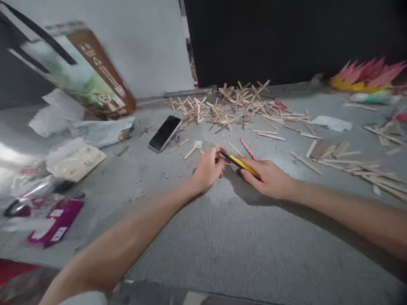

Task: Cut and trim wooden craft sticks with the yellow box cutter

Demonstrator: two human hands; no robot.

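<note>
My right hand [269, 177] is wrapped round a yellow and black utility knife [243, 165], whose dark tip points up and left. The tip reaches the fingers of my left hand [210, 167], which are pinched together on something small and pale that I cannot make out, perhaps partly hidden by the fingers. A pink striped stick [248, 149] lies just beyond my right hand. Near my left fingertips are a wooden stick with a pale paper piece [197, 144] at its end and another thin wooden stick [235, 149].
A phone [165, 133] lies left of the hands. Crossed wooden sticks [229, 108] are heaped at the back, loose sticks [349, 163] to the right. A printed bag [98, 80], plastic wrappers and a purple packet [57, 222] are at left; a pink and yellow paper object [365, 76] stands back right.
</note>
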